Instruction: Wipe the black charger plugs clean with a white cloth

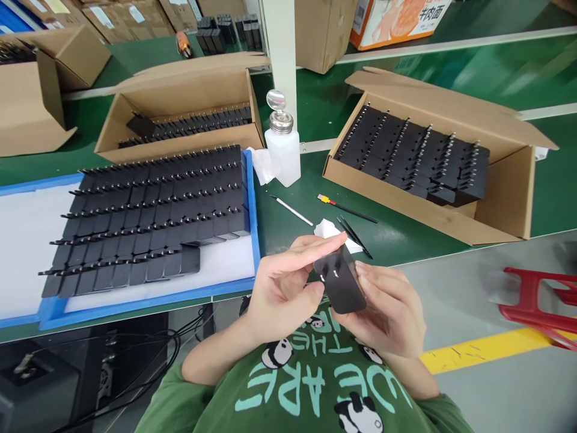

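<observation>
A small black plug-in power adapter [345,288] with two metal prongs is held between my hands, tilted, above the front edge of the table. My left hand [283,285] grips its upper left end, thumb below and fingers stretched along the top. On the other side, my right hand [392,304] pinches the adapter's right edge with thumb and fingers. Just beyond my hands lie black tweezers [356,237] across a crumpled white tissue [331,230]. A white pen-like tool [292,210] and a black stick with a red and yellow end [347,208] lie behind them.
To the left, a blue-rimmed tray [255,228] carries rows of black adapters. Open cardboard boxes with more adapters stand behind it [189,141] and at right [383,195]. A white pump bottle [283,156] stands between them. A red stool [523,300] is at right.
</observation>
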A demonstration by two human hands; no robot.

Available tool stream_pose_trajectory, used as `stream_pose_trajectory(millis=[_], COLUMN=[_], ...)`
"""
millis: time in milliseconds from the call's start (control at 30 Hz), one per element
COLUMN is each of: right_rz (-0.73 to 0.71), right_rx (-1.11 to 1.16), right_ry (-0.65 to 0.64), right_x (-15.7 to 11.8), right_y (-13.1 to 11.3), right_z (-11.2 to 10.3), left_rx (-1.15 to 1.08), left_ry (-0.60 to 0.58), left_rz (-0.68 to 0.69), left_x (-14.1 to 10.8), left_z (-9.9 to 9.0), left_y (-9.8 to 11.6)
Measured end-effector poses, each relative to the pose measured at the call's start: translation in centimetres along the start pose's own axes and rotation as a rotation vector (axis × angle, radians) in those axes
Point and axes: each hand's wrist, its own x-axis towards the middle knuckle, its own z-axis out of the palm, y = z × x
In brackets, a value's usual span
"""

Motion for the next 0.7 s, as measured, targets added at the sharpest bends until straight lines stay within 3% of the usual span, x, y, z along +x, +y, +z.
stream_pose_trajectory(millis=[200,367,433,500,567,700], right_rz=[0.019,0.107,0.110,0.095,0.096,0.115], right_rx=[0.011,-0.037,-0.056,-0.058,-0.057,-0.090], right_ry=[0.034,-0.036,-0.025,0.002,0.017,0.005], right_x=[-0.2,0.2,0.2,0.0,-0.3,-0.8], right_y=[0.1,-0.4,-0.6,-0.7,-0.6,-0.7], right_z=[0.1,0.0,-0.1,-0.2,-0.3,-0.7], left_rx=[0.020,0.146,0.244,0.398,0.587,0.824], left_ry=[0.001,-0.010,0.062,0.142,0.130,0.009], left_rz=[-0.005,0.040,0.189,0.425,0.594,0.608], left_x=[0.0,0.0,-0.2,-0.4,-0.7,-1.3], left_z=[-0.2,0.4,0.6,0.5,0.1,-0.8], left_y=[0.3,0.4,0.1,-0.1,0.0,0.7])
